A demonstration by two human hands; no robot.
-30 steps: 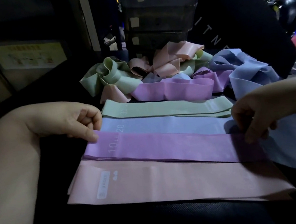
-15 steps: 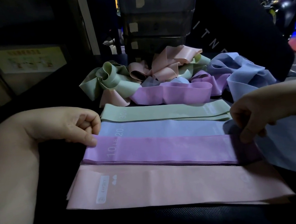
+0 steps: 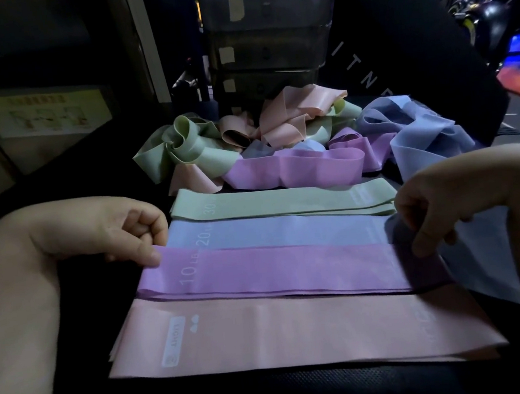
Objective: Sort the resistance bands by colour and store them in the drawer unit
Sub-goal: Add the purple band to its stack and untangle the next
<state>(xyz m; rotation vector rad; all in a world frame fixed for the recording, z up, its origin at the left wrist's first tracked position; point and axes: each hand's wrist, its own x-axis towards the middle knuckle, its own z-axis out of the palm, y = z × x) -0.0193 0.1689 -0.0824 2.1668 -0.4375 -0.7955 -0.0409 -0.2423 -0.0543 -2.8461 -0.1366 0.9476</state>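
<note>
Left hand (image 3: 113, 233) and right hand (image 3: 437, 208) each pinch an end of purple band (image 3: 275, 268); lay flat, edges squared, blue stack (image 3: 271, 230) at 12 o'clock, pink stack (image 3: 297, 330) at 6.

Smooth rubbery bands (image 3: 275, 268); translucent plastic drawers (image 3: 268, 27)

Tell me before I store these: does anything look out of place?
Yes: one blue band lies loose and askew past the right ends of the flat stacks, under the right hand. Behind, a tangled mixed heap is unsorted.
</note>
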